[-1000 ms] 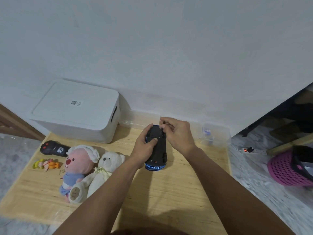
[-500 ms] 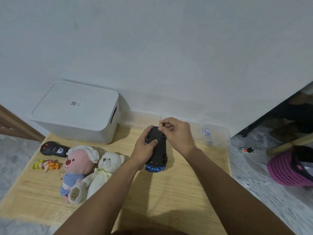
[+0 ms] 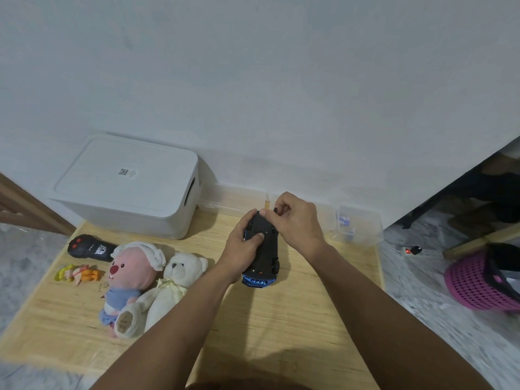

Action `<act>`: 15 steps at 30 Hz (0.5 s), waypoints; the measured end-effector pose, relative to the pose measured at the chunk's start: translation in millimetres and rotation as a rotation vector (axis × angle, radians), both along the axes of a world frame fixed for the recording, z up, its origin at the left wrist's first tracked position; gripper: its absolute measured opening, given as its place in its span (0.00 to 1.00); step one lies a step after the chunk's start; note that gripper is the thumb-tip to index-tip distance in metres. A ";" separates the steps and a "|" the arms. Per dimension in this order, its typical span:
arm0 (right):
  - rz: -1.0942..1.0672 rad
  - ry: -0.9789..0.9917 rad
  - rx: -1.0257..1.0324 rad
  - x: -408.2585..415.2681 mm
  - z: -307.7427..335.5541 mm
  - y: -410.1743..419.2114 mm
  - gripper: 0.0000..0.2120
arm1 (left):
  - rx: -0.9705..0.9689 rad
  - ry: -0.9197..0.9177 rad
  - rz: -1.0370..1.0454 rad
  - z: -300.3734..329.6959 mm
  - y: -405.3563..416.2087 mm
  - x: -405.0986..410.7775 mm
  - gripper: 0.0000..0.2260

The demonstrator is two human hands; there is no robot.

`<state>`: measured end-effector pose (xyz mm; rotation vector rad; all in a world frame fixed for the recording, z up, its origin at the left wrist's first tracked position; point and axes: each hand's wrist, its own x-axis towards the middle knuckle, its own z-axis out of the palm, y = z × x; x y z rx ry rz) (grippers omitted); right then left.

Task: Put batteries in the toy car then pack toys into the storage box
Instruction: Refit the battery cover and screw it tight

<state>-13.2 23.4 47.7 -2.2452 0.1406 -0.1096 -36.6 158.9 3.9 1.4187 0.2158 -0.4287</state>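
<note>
The blue toy car (image 3: 264, 260) lies upside down on the wooden board, black underside up. My left hand (image 3: 244, 246) grips its left side, thumb pressed on the chassis. My right hand (image 3: 295, 220) pinches at the car's far end with fingertips on the underside; whatever it holds is too small to tell. The white storage box (image 3: 129, 187), lid closed, stands at the back left. A pink plush (image 3: 129, 277), a white teddy bear (image 3: 174, 285), a black remote control (image 3: 90, 247) and a small colourful figure (image 3: 77, 274) lie at the left.
A small clear plastic container (image 3: 357, 223) sits at the board's back right against the white wall. Off the board to the right are a power strip (image 3: 413, 250) and a pink basket (image 3: 481, 282) on the marble floor. The wooden board (image 3: 281, 319) ends near both sides.
My right hand's fingers have shifted slightly at the car's far end, and the car has tilted a little. Everything else stays where it was.
</note>
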 end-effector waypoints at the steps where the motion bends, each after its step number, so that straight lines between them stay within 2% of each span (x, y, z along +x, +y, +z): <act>1: -0.013 0.014 0.014 0.2 0.7 0.7 0.13 | 0.003 -0.003 -0.002 0.3 0.2 0.0 0.24; 7: -0.115 0.032 0.175 -0.4 3.0 -0.8 0.05 | 0.032 0.028 0.010 -1.7 3.1 1.7 0.25; 9: -0.081 0.139 0.083 -4.8 1.9 -0.5 0.10 | 0.028 0.067 0.020 -2.5 5.0 3.9 0.27; 12: 0.024 0.295 -0.178 -16.9 -7.1 2.1 0.15 | 0.026 0.100 0.034 -0.5 7.0 7.1 0.31; 15: 0.052 0.369 -0.255 -27.5 -15.8 7.9 0.17 | 0.069 0.138 0.069 -0.4 7.4 7.7 0.31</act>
